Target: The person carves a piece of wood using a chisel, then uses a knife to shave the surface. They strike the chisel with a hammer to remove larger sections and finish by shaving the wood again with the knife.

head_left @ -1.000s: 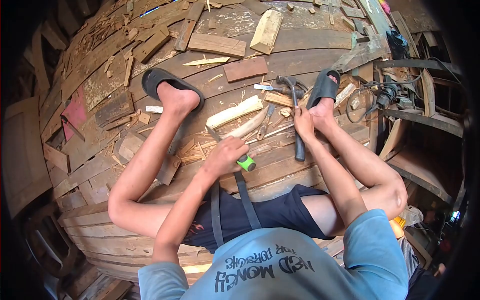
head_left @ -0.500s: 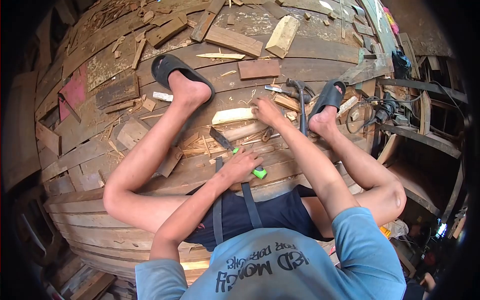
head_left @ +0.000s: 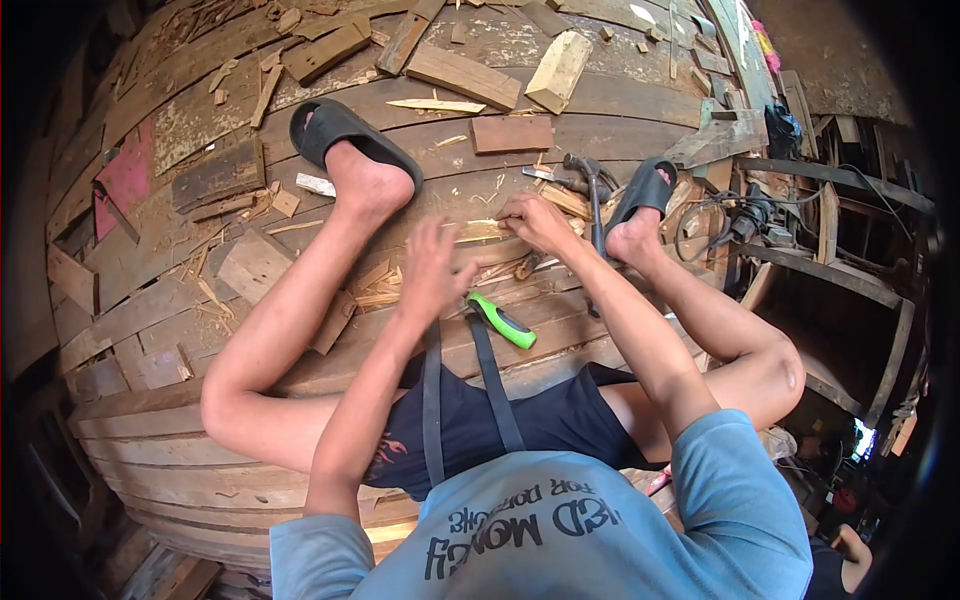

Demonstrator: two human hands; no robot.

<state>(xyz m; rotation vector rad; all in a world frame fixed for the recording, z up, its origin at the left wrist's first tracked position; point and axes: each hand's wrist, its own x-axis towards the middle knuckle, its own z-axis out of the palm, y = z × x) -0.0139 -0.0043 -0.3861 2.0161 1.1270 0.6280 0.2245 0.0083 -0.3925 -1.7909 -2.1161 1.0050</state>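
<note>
between the spread left hand (head_left: 432,268) and curled right hand (head_left: 540,222), its grip unclear, the pale wood piece (head_left: 480,231)

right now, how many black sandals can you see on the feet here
2: the left sandal on the left foot, the right sandal on the right foot. Neither is hidden.

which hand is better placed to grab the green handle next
The left hand, probably: it looks empty, fingers spread, and hovers close to the green handle. The right hand is farther off, at the end of the pale wood.
</note>
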